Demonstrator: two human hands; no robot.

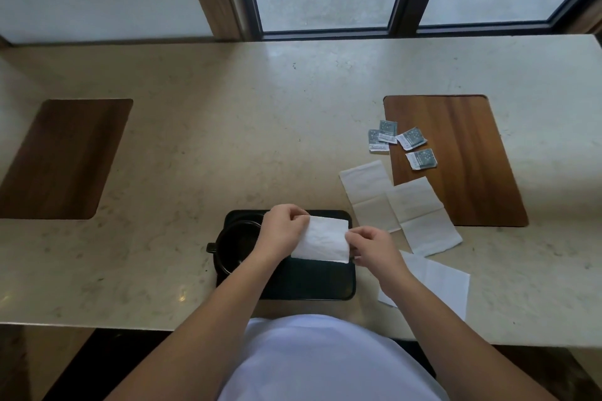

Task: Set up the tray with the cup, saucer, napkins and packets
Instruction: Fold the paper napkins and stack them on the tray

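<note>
1. Person stands at a pale stone counter (260, 127). A black tray (309, 283) sits at the near edge, directly in front of them.
2. Left half of the tray holds a dark round cup (234, 244) with a small handle poking out to the left. Whether a saucer lies under it cannot be told; everything there is dark on dark.
3. Left hand (281, 231) pinches the upper left corner of a folded white napkin (322, 242). Fingers curled, thumb on top of the paper.
4. Right hand (371, 246) pinches the napkin's right edge, fingers likewise curled round it. The napkin is held over the right half of the tray; its lower edge seems to meet the tray floor, though contact is not certain.
5. Step in hand, by my reading: folding or squaring this napkin and laying it on the tray beside the cup.
6. Not yet on the tray: three unfolded napkins (420, 215) on the counter to the right, one partly under the right forearm, and four grey packets (413, 138) farther back, lying across the edge of a wooden inlay (472, 172).
7. Next move likely calls for releasing the napkin flat without bumping the cup, then a reach rightward for the next sheet.
</note>
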